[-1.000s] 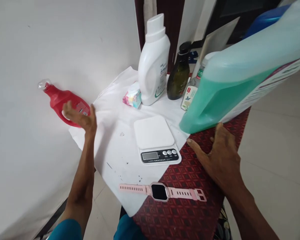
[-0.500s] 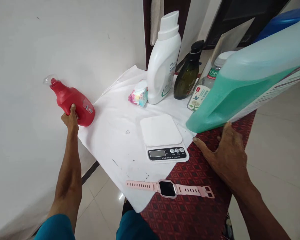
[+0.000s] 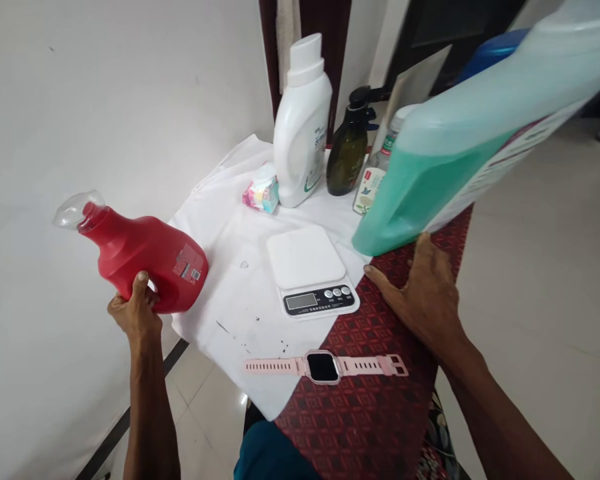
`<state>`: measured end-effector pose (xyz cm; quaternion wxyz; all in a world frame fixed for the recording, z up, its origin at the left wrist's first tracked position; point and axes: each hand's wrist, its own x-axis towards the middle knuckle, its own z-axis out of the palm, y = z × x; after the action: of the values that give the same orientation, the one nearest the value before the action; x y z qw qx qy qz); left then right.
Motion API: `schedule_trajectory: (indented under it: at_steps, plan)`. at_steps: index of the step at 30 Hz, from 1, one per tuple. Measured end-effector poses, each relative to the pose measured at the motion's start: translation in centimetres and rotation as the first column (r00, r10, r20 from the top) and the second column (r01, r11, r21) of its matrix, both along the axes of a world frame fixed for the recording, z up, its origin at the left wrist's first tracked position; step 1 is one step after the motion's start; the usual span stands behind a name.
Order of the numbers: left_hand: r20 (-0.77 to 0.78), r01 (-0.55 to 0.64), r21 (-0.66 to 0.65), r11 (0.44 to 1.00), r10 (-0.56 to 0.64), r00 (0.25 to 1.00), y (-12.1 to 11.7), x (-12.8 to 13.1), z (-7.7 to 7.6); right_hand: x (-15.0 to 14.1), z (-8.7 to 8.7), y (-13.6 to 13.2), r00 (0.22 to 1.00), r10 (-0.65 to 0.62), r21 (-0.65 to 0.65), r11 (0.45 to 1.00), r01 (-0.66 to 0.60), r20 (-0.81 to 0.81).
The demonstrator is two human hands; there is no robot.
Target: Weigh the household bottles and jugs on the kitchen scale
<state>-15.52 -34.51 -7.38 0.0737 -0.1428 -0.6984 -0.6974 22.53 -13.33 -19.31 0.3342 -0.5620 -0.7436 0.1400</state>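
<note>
My left hand [image 3: 139, 312] is closed around the handle of a red detergent bottle [image 3: 147, 257]. The bottle leans left, its clear cap [image 3: 77, 209] toward the wall, its base by the table's left edge. At the right, my right hand [image 3: 425, 293] lies with thumb and fingers apart on the dark red patterned cloth. Its fingertips are at the foot of a large jug of green liquid [image 3: 425, 190]; whether they touch it I cannot tell. Between the hands sit a white digital kitchen scale [image 3: 307, 260] with a bare platform and a pink-strapped smartwatch [image 3: 323, 367].
Behind the scale stand a white detergent bottle [image 3: 303, 133], a small colourful pack with a white lid [image 3: 263, 190], a dark green pump bottle [image 3: 349, 153] and a clear labelled bottle [image 3: 371, 187]. White cloth [image 3: 205, 220] covers the table's left part. A wall [image 3: 130, 100] borders the left side.
My left hand has brought the red bottle nearer to me, and it looks larger and lower. The camera view has shifted slightly. My right hand stays beside the green jug.
</note>
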Motion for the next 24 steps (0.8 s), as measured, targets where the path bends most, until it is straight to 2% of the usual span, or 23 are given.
schedule_trajectory:
  at_steps: [3, 6, 9, 13, 16, 19, 24]
  plan:
    - [0.008, 0.054, 0.061, 0.997, -0.055, 0.998, -0.1, 2.7, 0.5, 0.1, -0.7, 0.2, 1.0, 0.017, 0.046, 0.999, -0.016, -0.023]
    - [-0.014, 0.177, 0.112, 0.978, -0.177, 0.984, 0.5, 5.0, 1.4, 0.2, -1.1, 0.5, 1.0, 0.023, 0.06, 0.998, -0.023, -0.007]
    - [-0.067, 0.305, 0.116, 0.945, -0.299, 0.952, 2.1, 7.0, 2.6, 0.3, -1.1, 0.5, 1.0, 0.022, 0.047, 0.999, -0.022, -0.002]
    - [-0.098, 0.434, 0.079, 0.897, -0.427, 0.899, 5.5, 9.7, 3.8, 0.3, -0.9, 0.4, 0.999, 0.034, 0.042, 0.999, -0.032, -0.037]
    - [-0.096, 0.493, 0.033, 0.87, -0.488, 0.868, 8.2, 11.5, 3.8, 0.3, -1.0, 0.4, 0.997, 0.042, 0.061, 0.997, -0.038, -0.063]
    - [-0.069, 0.549, 0.045, 0.835, -0.546, 0.835, 10.4, 13.1, 3.4, 0.2, -1.0, 0.4, 0.996, 0.044, 0.071, 0.997, -0.038, -0.083]
    - [-0.041, 0.586, 0.042, 0.809, -0.585, 0.81, 12.6, 14.9, 2.7, 0.1, -0.5, 0.2, 0.991, 0.041, 0.055, 0.998, -0.034, -0.126]
